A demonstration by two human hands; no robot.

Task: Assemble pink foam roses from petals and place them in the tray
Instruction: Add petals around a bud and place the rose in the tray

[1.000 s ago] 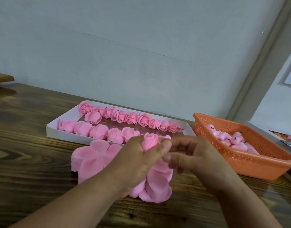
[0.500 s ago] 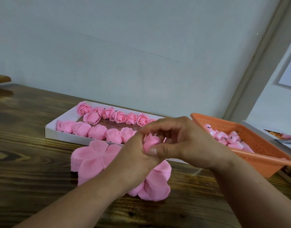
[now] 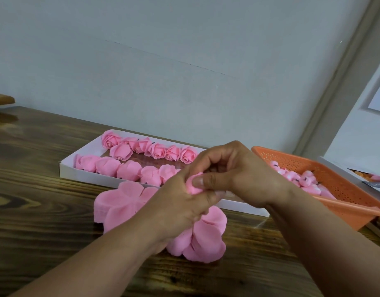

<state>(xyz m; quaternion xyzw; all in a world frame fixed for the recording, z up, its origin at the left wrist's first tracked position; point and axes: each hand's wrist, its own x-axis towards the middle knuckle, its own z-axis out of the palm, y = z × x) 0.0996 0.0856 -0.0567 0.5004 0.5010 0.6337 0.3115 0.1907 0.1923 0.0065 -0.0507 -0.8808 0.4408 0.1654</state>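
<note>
Head view. Right hand (image 3: 245, 179) now arched over the rose bud (image 3: 193, 186), where a second ago it sat level beside it at 3 o'clock; thumb and fingers curled onto the bud's top, pinching foam. Left hand (image 3: 184, 206) unchanged, grip wrapped round the bud's base, with a flat petal blank (image 3: 202, 239) hanging beneath at 6 o'clock above the tabletop (image 3: 45, 221). Probably means wrapping or pressing a petal layer tight round the bud, so this rose not yet finished or ready for placing.

Stack of flat petal blanks (image 3: 118, 202) lying on the wood at 9 o'clock of the hands, just in front of the tray.

White tray (image 3: 81, 171) at 12 o'clock: back row of finished roses (image 3: 157, 150), front row of roses (image 3: 118, 168) lying on their sides; right end hidden behind the hands.

Orange basket (image 3: 345, 189) at 3 o'clock, holding small pink buds (image 3: 305, 181) with dark stubs.
</note>
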